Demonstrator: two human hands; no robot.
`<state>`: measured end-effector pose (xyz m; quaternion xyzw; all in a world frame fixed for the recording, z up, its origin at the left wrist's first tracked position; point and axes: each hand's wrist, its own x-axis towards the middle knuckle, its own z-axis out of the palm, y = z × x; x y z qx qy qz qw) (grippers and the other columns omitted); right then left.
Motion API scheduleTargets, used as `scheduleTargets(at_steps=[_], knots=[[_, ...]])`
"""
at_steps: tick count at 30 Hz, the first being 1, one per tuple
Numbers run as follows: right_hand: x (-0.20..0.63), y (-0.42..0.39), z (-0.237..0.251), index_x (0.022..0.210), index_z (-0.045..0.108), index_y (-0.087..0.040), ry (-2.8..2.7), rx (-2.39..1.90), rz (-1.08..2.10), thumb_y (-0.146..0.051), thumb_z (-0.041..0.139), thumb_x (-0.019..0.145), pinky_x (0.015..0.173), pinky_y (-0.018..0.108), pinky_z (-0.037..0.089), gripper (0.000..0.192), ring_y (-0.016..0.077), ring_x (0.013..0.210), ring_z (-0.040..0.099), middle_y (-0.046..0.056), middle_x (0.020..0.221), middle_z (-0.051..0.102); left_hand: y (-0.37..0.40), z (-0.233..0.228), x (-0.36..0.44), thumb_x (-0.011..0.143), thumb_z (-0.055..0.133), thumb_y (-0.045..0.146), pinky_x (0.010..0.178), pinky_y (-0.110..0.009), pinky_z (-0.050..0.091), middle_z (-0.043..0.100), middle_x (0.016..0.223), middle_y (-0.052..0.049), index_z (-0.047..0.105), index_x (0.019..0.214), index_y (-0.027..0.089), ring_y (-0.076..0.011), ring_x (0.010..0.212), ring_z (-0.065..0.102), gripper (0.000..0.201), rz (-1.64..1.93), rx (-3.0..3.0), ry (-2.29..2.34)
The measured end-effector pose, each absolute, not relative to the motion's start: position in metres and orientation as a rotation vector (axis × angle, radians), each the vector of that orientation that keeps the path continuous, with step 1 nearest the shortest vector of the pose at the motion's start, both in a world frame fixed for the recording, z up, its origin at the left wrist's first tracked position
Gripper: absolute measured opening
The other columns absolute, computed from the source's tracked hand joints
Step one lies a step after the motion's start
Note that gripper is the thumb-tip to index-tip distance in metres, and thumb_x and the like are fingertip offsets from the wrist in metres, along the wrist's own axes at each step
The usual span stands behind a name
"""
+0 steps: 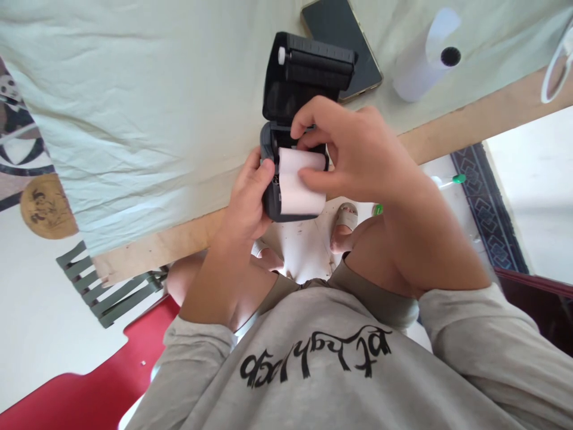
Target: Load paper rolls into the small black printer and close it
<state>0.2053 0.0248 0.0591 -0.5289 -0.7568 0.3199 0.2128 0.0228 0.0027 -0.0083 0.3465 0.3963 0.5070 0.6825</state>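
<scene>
I have the left grip [251,200] clasped round the side of the dark printer [271,206], its thumb laid over the rim and the rest of its fingers mostly hidden behind the casing. The printer sits in that hand at the near edge of the bench [156,119], roughly midway along the stretch I can see; from this angle I cannot tell whether its underside touches the bench.

Its lid [283,98] is swung wide open, away from the person, showing a black roller [320,68] with a small white gear [282,55] at one end. White paper [302,194] lies in the printer's open compartment and covers much of it.

My right grip [358,149] comes in from the other side, thumb on the paper and bent fingers at the compartment near the hinge. I cannot tell whether it is pinching the paper or only touching it.

Beyond the printer, farther from the near edge, a dark phone [338,24] lies on the bench, partly covered by the lid in my view. To the right of the phone, not far from the near edge, I see a white paper roll [414,71] with a black core [450,57] and a loose end curling up. At the far right, a white loop [548,77] crosses the bench's near edge. Below, a red chair [98,370] shows to the person's left.
</scene>
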Motion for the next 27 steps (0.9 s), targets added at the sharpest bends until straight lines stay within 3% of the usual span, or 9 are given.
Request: scheduleTargets(at_steps=[5,8,11,15,17,20,24,27], knots=[[0.226,0.034,0.04,0.108,0.056,-0.028,-1.621,-1.11,1.262,-0.038,0.076,0.067,0.053,0.027,0.037,0.047,0.0137,0.066,0.056,-0.002,0.088,0.067,0.005,-0.013,0.022,0.093,0.064,0.055,0.088,-0.038,0.062,0.077,0.1,-0.003,0.071,0.101,0.024,-0.0274,0.113,0.072,0.032,1.164,0.633,0.984],[0.231,0.046,0.022,0.108,0.051,-0.028,-1.204,-1.037,1.359,-0.041,0.062,0.063,0.045,0.027,0.025,0.048,0.0113,0.054,0.038,-0.004,0.076,0.051,0.008,-0.013,0.023,0.095,0.058,0.061,0.091,-0.037,0.061,0.078,0.103,-0.005,0.072,0.1,0.023,-0.0263,0.11,0.074,0.04,1.169,0.59,0.965],[0.235,0.054,0.006,0.101,0.045,-0.029,-1.03,-1.108,1.33,-0.044,0.052,0.068,0.045,0.028,0.02,0.037,0.011,0.051,0.026,-0.004,0.074,0.04,0.01,-0.011,0.024,0.097,0.055,0.058,0.093,-0.037,0.061,0.079,0.101,-0.004,0.074,0.098,0.023,-0.0246,0.106,0.075,0.04,1.198,0.565,0.935],[0.243,0.054,-0.006,0.091,0.044,-0.029,-1.249,-1.339,1.013,-0.042,0.068,0.076,0.056,0.03,0.036,0.031,0.0129,0.06,0.039,-0.003,0.074,0.046,0.01,-0.011,0.024,0.097,0.056,0.053,0.096,-0.036,0.061,0.08,0.105,-0.004,0.074,0.096,0.023,-0.0252,0.115,0.073,0.035,1.189,0.57,0.931],[0.247,0.051,-0.005,0.09,0.049,-0.028,-1.529,-1.46,0.781,-0.039,0.068,0.082,0.073,0.033,0.047,0.024,0.0171,0.077,0.051,0.002,0.085,0.058,0.01,-0.011,0.024,0.096,0.057,0.054,0.097,-0.036,0.061,0.08,0.106,-0.004,0.074,0.097,0.023,-0.0258,0.116,0.073,0.035,1.189,0.576,0.932],[0.251,0.049,-0.001,0.096,0.054,-0.029,-1.796,-1.555,0.554,-0.034,0.066,0.085,0.096,0.04,0.048,0.017,0.0228,0.102,0.054,0.006,0.108,0.064,0.01,-0.012,0.023,0.096,0.057,0.056,0.098,-0.037,0.061,0.08,0.105,-0.004,0.074,0.098,0.024,-0.026,0.116,0.073,0.036,1.187,0.584,0.946],[0.252,0.049,0.0,0.107,0.054,-0.029,-1.867,-1.652,0.52,-0.031,0.065,0.084,0.095,0.044,0.047,0.025,0.0254,0.104,0.057,0.007,0.116,0.065,0.011,-0.014,0.023,0.096,0.057,0.057,0.097,-0.038,0.061,0.081,0.103,-0.004,0.075,0.096,0.023,-0.0266,0.114,0.074,0.038,1.209,0.601,0.922],[0.252,0.048,0.001,0.115,0.052,-0.029,-1.83,-1.661,0.566,-0.032,0.072,0.078,0.093,0.044,0.048,0.042,0.0258,0.1,0.059,0.007,0.117,0.067,0.01,-0.015,0.023,0.097,0.057,0.055,0.098,-0.038,0.061,0.081,0.104,-0.004,0.076,0.097,0.023,-0.026,0.113,0.074,0.037,1.218,0.605,0.897]])
